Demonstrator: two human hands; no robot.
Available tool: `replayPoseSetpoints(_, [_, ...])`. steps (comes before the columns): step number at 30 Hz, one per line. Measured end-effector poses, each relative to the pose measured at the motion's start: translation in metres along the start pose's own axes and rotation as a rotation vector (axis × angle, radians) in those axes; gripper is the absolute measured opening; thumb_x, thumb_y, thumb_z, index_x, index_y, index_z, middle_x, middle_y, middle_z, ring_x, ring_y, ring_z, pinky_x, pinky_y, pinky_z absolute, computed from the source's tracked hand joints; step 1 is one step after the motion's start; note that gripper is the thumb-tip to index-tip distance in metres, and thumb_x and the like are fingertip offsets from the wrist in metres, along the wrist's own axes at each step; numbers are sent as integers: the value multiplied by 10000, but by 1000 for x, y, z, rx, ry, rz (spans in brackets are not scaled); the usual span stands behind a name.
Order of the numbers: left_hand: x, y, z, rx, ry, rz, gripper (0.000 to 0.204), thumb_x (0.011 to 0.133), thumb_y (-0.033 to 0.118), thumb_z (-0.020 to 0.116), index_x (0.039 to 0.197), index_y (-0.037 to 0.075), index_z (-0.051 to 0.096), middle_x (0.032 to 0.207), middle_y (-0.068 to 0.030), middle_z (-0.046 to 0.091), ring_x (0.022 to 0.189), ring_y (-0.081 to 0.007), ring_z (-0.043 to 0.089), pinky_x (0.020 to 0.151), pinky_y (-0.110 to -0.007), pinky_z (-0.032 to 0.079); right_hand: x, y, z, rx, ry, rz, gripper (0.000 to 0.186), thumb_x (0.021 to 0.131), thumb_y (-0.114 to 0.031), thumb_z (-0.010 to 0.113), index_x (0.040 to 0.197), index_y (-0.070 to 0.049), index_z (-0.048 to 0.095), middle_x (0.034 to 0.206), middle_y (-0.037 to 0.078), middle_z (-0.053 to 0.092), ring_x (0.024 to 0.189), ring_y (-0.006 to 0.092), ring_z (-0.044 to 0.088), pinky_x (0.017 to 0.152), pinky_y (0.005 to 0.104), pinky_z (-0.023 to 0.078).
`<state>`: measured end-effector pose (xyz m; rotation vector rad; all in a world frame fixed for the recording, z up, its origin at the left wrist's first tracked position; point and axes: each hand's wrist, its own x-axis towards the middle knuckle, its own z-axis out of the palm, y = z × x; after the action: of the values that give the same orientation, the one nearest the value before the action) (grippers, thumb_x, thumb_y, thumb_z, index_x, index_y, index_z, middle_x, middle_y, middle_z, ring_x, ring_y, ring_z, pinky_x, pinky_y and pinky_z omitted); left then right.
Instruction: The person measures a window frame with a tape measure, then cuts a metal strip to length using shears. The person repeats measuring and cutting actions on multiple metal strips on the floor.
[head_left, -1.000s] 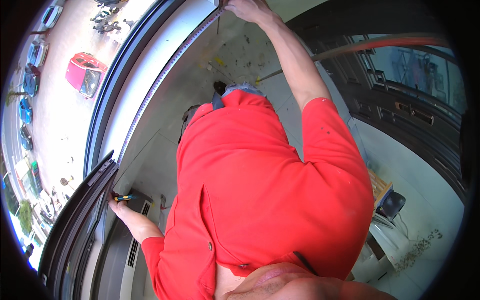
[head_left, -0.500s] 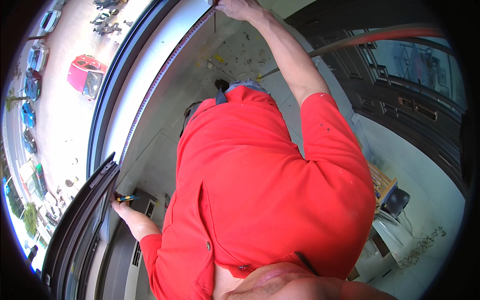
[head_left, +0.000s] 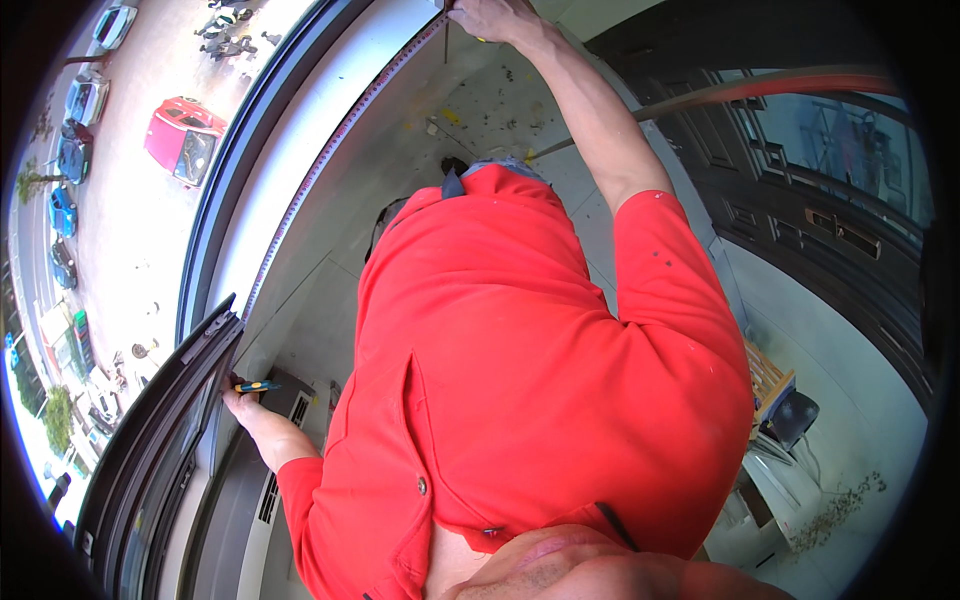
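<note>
My left hand is low on the left, beside the dark-framed window sash. Its fingers are closed around a slim yellow-and-teal hand tool; the exact kind is too small to tell. My right arm reaches far up, and my right hand is bent closed at the top of the window frame. A long narrow strip with repeating reddish marks runs along the inner edge of the white sill and ends near those fingers. What they grip is partly hidden; a bit of yellow shows beneath them.
Outside the window is a paved yard with a red vehicle and several parked cars. A dark panelled door stands on the right. A black chair-like object and wooden slats lie lower right. A grey vented unit sits below the sash.
The whole view has shifted slightly to the right and the sash appears a little further open. Both hands keep nearly the same places, and the slim tool stays in my left hand.
</note>
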<state>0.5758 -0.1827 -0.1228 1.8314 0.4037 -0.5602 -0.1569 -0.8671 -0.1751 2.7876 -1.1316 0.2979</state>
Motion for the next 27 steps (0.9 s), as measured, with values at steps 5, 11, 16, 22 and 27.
replayPoseSetpoints(5, [0,-3,-2,0,1,-4,197,975,239,757,1028,50,762,850,-35,712,749,-167,613,670,-339,488,4,0,4,1,-13,-9,390,1008,-315,566,715,-114,727,724,132,710,730,351,698,724,506,563])
replayPoseSetpoints(11, [-3,-6,-7,-16,12,-10,196,978,243,756,1026,53,761,845,-33,709,746,-165,609,666,-336,485,5,-24,-75,148,-161,189,375,1005,-327,574,791,-87,767,809,153,757,774,375,740,743,520,596])
replayPoseSetpoints(16, [-3,-4,-1,-13,2,-5,196,980,246,755,1024,55,760,841,-30,706,743,-163,607,663,-334,482,-1,-22,-80,208,-135,232,370,1001,-335,579,795,-91,766,817,159,756,779,387,739,740,525,597])
replayPoseSetpoints(22, [-9,0,-2,-8,-3,-9,196,982,250,755,1021,58,759,836,-28,703,739,-160,604,660,-332,479,-6,-16,-64,205,-34,182,374,997,-338,577,742,-104,721,782,149,735,766,380,719,722,529,581])
replayPoseSetpoints(27, [-12,0,1,-9,-14,-11,196,984,253,754,1019,60,758,832,-26,700,736,-158,601,657,-330,477,-3,-11,-45,188,-19,114,378,998,-341,568,739,-110,718,780,142,733,771,372,721,718,525,581])
